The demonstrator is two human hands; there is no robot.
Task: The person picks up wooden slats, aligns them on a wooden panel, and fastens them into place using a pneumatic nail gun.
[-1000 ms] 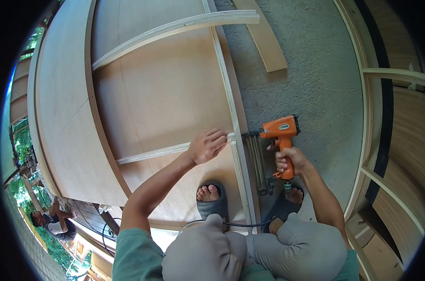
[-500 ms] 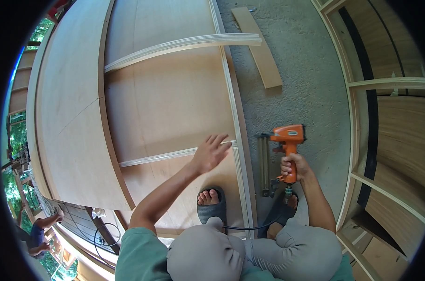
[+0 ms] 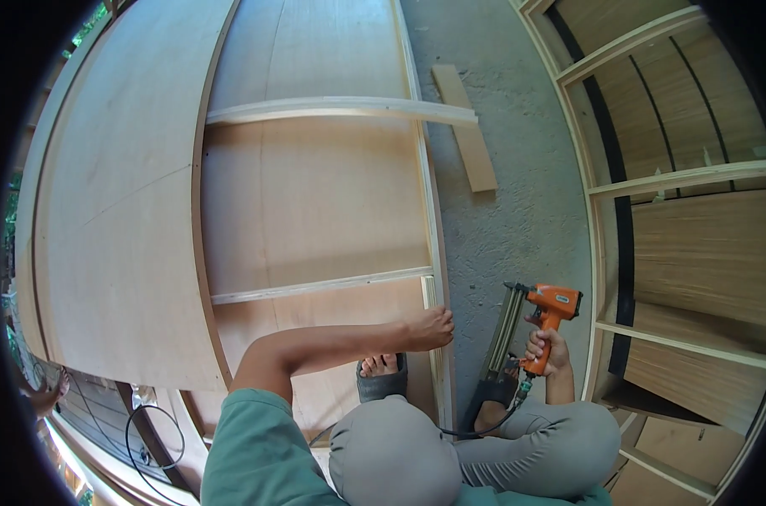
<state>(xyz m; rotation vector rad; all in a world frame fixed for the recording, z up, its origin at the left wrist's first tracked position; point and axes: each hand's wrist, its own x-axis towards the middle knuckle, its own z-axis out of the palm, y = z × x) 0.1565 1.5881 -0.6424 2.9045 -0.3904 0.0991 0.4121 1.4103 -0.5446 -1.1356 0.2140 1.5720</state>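
Observation:
My right hand [image 3: 548,350] grips the handle of an orange nail gun [image 3: 557,301], its long metal magazine pointing up and slanting beside the wooden frame. A dark air hose [image 3: 484,432] joins the foot of its handle. My left hand [image 3: 431,329] is closed at the frame's right edge, its fingers curled over a pale wooden strip [image 3: 428,292] that lies along the inside of the side rail [image 3: 438,253]. The hand hides part of that strip. Under my arm, a plywood panel [image 3: 315,198] fills the frame, crossed by a lower crosspiece [image 3: 324,287].
An upper crosspiece [image 3: 341,108] juts past the side rail, over a loose board [image 3: 467,135] on the concrete floor [image 3: 526,211]. Another wooden frame [image 3: 592,194] stands at the right. A wide plywood sheet [image 3: 117,194] lies at the left. My sandalled foot [image 3: 383,379] rests on the panel.
My left hand has moved down and right onto the frame's edge, and its fingers have closed. The nail gun has shifted lower and right in view and tilted. The view itself has also shifted.

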